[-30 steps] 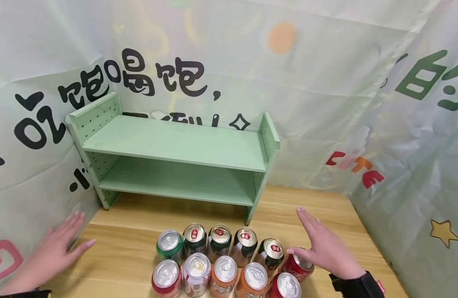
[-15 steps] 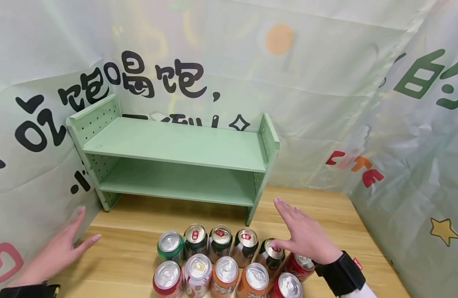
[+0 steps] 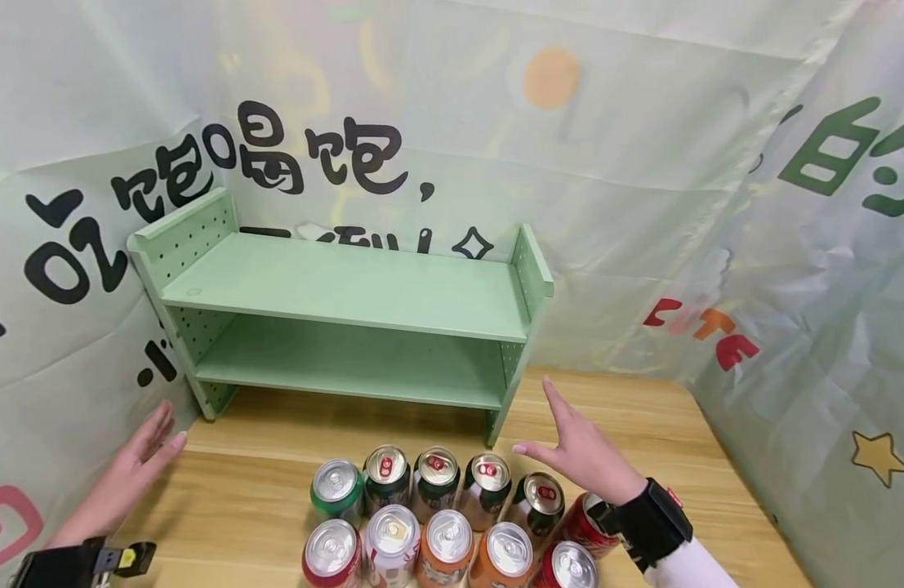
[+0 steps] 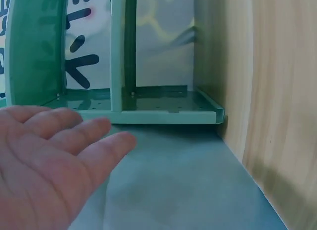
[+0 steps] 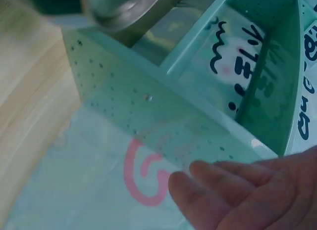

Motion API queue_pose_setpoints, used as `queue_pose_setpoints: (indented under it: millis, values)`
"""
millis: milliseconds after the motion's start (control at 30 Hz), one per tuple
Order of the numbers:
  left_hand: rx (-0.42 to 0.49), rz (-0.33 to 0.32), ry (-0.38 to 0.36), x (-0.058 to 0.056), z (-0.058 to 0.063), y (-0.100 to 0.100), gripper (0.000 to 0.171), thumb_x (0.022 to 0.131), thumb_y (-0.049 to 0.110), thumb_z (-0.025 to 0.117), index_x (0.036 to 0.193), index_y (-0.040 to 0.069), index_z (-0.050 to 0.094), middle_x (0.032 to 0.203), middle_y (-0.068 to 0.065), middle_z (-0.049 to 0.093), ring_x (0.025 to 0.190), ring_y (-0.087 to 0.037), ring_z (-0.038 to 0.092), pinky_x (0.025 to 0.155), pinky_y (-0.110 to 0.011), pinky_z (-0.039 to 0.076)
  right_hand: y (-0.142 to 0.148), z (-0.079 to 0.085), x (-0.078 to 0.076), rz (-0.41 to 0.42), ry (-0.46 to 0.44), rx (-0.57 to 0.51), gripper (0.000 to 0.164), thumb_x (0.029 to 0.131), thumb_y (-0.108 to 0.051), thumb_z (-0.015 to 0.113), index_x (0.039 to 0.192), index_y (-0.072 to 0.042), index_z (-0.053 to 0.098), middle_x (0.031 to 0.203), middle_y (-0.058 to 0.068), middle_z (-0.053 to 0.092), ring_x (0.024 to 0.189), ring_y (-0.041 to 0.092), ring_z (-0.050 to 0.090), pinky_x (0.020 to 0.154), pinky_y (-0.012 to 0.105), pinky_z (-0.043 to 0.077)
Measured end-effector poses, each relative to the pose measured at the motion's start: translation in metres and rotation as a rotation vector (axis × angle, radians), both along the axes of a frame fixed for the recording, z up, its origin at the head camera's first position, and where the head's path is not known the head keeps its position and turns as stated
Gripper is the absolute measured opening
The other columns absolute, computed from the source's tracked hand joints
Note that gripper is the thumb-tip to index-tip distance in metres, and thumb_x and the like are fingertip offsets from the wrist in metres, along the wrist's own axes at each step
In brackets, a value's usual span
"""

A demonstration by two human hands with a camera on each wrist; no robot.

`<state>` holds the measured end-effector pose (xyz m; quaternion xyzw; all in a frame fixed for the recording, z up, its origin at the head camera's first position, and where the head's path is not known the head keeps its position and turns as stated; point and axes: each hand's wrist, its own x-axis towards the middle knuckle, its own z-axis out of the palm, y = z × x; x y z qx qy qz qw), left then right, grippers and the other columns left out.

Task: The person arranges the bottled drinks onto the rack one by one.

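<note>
My left hand [image 3: 124, 482] hovers above the table's left side with fingers extended, holding nothing; its palm and straight fingers fill the lower left of the left wrist view. My right hand [image 3: 587, 453], thumb spread from straight fingers, hangs over the table just behind the right end of a group of drink cans. The back row holds a green can [image 3: 337, 487] and several dark cans [image 3: 436, 478] with gold tops and red tabs. In front stand a pink-and-white can [image 3: 391, 539], two orange cans [image 3: 444, 545] and red cans [image 3: 331, 551]. A can [image 5: 119, 7] looms blurred in the right wrist view.
Behind the cans stands a light green two-tier shelf [image 3: 341, 286] with perforated side panels, on a wooden table [image 3: 598, 392]. Printed cloth [image 3: 643, 204] hangs around the back and both sides. Black straps with devices [image 3: 653, 523] sit on the wrists.
My right hand has moved left and forward, from over the red can to behind the dark can on the right. My left hand has turned more edge-on. The cans and shelf stay put.
</note>
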<state>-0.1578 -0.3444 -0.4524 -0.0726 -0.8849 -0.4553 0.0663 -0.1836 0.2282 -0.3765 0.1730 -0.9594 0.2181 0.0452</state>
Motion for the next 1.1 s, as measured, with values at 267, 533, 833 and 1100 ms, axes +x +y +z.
queue_pose_setpoints:
  millis: [267,533,833,1100]
  values:
    - [0.107,0.038,-0.098,-0.017,0.017,-0.003,0.072,0.103,0.031,0.036,0.148,0.014,-0.018,0.153,-0.022,-0.013,0.137,-0.049,0.000,0.114,-0.054,0.006,-0.014,0.001,-0.012,-0.028,-0.200,-0.321,0.084,0.098,-0.049,0.041,0.150,-0.001,-0.004,0.153,0.028,0.016,0.138,0.040,0.025,0.109,0.054,0.030]
    - [0.230,0.042,-0.045,-0.041,0.017,-0.002,0.067,0.104,0.031,0.033,0.150,0.009,-0.010,0.155,-0.021,-0.006,0.144,-0.020,0.000,0.090,0.006,0.020,-0.020,0.002,-0.022,-0.099,-0.199,-0.418,0.080,0.100,-0.047,0.035,0.149,0.001,-0.006,0.149,0.033,0.022,0.138,0.040,0.026,0.109,0.054,0.031]
    - [0.464,0.118,-0.036,-0.060,0.019,-0.006,0.067,0.102,0.034,0.038,0.152,0.007,0.000,0.158,-0.013,0.001,0.131,0.010,0.027,0.093,-0.002,0.034,-0.028,0.006,-0.037,-0.129,-0.157,-0.419,0.081,0.100,-0.053,0.029,0.148,0.005,-0.002,0.144,0.031,0.034,0.134,0.040,0.034,0.109,0.053,0.030]
    - [0.429,0.284,-0.125,-0.076,0.024,-0.003,0.074,0.099,0.044,0.037,0.151,0.007,0.000,0.157,-0.019,0.002,0.144,-0.023,0.014,0.104,-0.008,0.030,-0.027,0.006,-0.052,-0.157,-0.178,-0.423,0.083,0.099,-0.054,0.028,0.146,0.011,0.004,0.143,0.037,0.028,0.130,0.045,0.036,0.106,0.055,0.034]
